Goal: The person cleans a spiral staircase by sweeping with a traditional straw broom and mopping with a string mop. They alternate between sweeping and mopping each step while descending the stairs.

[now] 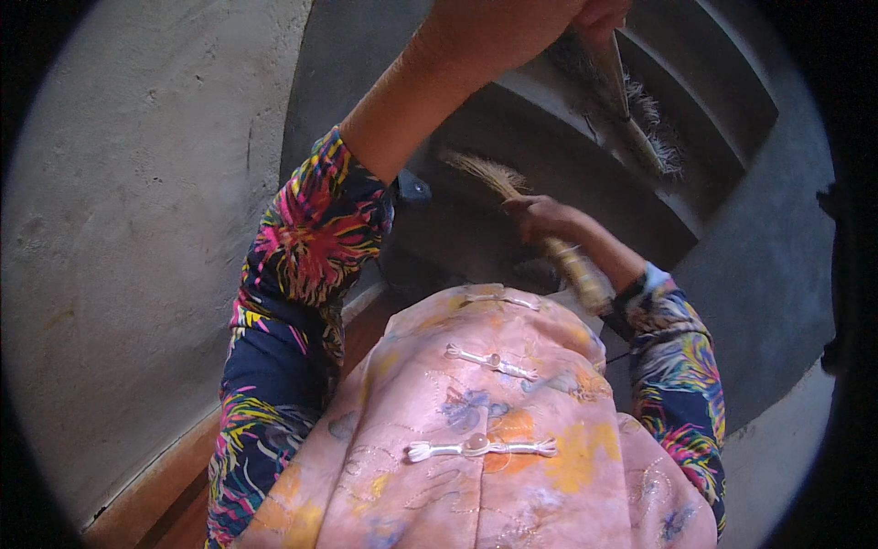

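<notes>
My right hand grips a straw hand broom around its middle. The broom's loose bristles fan out to the upper left, and its bound handle end slants down towards my right sleeve. At the top edge my left hand, partly cut off, is closed on the upper end of a long narrow tool. Whitish, ragged fibres fringe that tool's far side; whether it is a mop or a brush I cannot tell. Both hands are out in front of my pink flowered garment.
Dark grey steps rise towards the upper right. A rough plaster wall stands along the left, with a reddish-brown strip at its foot. A small dark object lies beneath my left forearm. Grey floor or wall surface fills the right.
</notes>
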`<act>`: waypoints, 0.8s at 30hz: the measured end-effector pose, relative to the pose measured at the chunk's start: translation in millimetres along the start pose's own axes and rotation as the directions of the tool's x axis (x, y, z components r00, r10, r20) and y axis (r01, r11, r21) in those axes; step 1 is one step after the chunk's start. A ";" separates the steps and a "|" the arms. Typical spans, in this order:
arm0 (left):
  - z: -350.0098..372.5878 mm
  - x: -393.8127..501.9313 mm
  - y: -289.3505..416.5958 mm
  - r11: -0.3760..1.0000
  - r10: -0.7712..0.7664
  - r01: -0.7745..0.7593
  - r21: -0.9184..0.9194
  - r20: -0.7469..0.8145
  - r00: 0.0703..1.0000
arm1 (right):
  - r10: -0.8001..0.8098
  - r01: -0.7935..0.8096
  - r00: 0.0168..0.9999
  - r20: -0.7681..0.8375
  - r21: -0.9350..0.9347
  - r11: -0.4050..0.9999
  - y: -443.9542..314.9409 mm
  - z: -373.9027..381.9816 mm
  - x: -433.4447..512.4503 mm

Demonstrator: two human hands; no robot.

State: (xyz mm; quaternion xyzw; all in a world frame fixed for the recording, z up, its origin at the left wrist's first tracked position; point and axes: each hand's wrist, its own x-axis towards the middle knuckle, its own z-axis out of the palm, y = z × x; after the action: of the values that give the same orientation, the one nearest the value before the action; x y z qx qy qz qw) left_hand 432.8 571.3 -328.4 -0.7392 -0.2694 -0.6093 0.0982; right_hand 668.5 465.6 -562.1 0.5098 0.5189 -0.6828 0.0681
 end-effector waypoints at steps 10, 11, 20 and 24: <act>-1.3 5.4 -0.5 0.992 0.102 -0.096 0.085 -0.067 0.993 | -0.568 0.559 0.821 -0.057 -0.120 0.820 -0.4 -36.2 59.2; -1.8 5.1 -0.4 0.989 0.120 -0.110 0.101 -0.090 0.989 | -0.737 0.708 0.676 -0.016 -0.263 0.655 1.9 -28.7 69.3; -6.3 5.4 1.9 0.994 0.061 -0.060 0.093 -0.005 0.998 | 0.017 -0.015 1.000 0.012 -0.208 0.978 -8.4 -34.1 -31.1; -6.9 5.6 1.4 0.989 0.083 -0.082 0.120 0.000 0.997 | -0.186 0.181 0.983 0.002 -0.242 0.953 4.4 -58.8 -38.1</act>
State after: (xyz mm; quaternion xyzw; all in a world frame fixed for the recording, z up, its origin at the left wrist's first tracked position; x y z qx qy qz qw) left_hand 428.2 568.4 -321.1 -0.7410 -0.2743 -0.5895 0.1681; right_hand 726.0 492.8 -532.2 0.4543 0.6438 -0.6128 0.0604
